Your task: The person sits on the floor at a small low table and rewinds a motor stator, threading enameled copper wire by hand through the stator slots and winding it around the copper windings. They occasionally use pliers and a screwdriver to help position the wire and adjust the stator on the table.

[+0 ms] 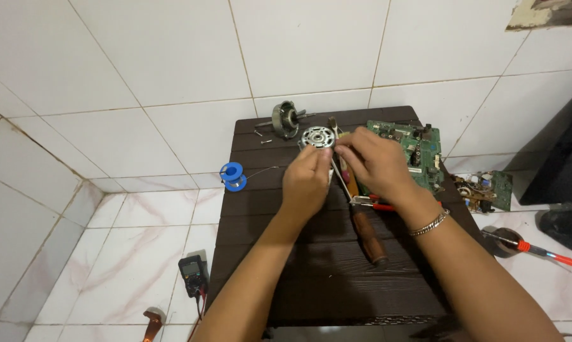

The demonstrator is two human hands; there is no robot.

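Observation:
Both my hands meet over the far half of a dark brown table [311, 278]. My left hand [306, 180] and my right hand [376, 161] pinch a round silver motor part [317, 137] with holes around its rim. White thin wires [340, 178] hang down from it between my hands. A silver chain bracelet [429, 223] sits on my right wrist. Under my hands lie a brown wooden-handled tool [368, 235] and red-handled pliers [382, 204].
A grey motor housing [286, 119] lies at the table's far edge, a green circuit board [419, 152] at far right, a blue solder spool [234, 175] at the left edge. On the tiled floor: a multimeter [192, 273], another circuit board [488, 190], a soldering iron [539, 250].

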